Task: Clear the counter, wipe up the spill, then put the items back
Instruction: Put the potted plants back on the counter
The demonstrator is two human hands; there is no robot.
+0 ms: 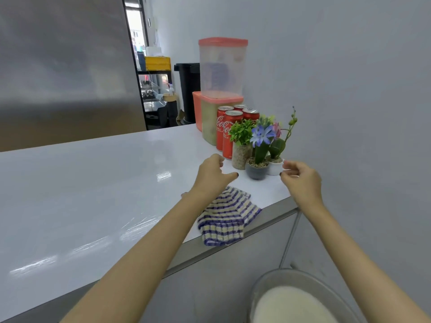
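Three small potted plants stand by the wall on the white counter (93, 183): a leafy green one (241, 145), a blue-flowered one in a grey pot (256, 170), and one in a white pot (275, 165). Several red cola cans (227, 134) stand behind them. A blue-and-cream striped cloth (227, 217) lies at the counter's front edge. My left hand (213, 173) hovers just left of the pots, fingers loosely curled, holding nothing. My right hand (300, 180) hovers just right of the white pot, fingers loosely curled and empty.
Two stacked plastic containers with pink lids (221, 89) stand behind the cans against the wall. A metal bowl of white grains (296, 299) sits below the counter at lower right. A steel fridge (65, 66) rises beyond the counter's far side.
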